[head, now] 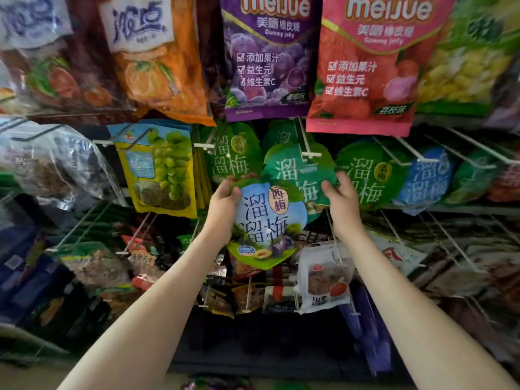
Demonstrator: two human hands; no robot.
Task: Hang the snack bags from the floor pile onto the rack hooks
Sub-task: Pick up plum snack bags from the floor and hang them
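Head view: the left hand (223,209) grips the blue-and-green rounded foil snack bag (270,220) at its upper left edge, fingers curled round it. The bag is held before the rack, below a white wire hook (306,147). The right hand (342,201), fingers loosely curled, meets the edge of the green hanging bag (292,170); whether it pinches the bag cannot be told.

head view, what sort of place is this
Most likely a shop's snack aisle: wire rack hooks stand in rows, matching green plum bags and a purple gummy bag hang on display, and the left hand holds a blue plum bag up near them.
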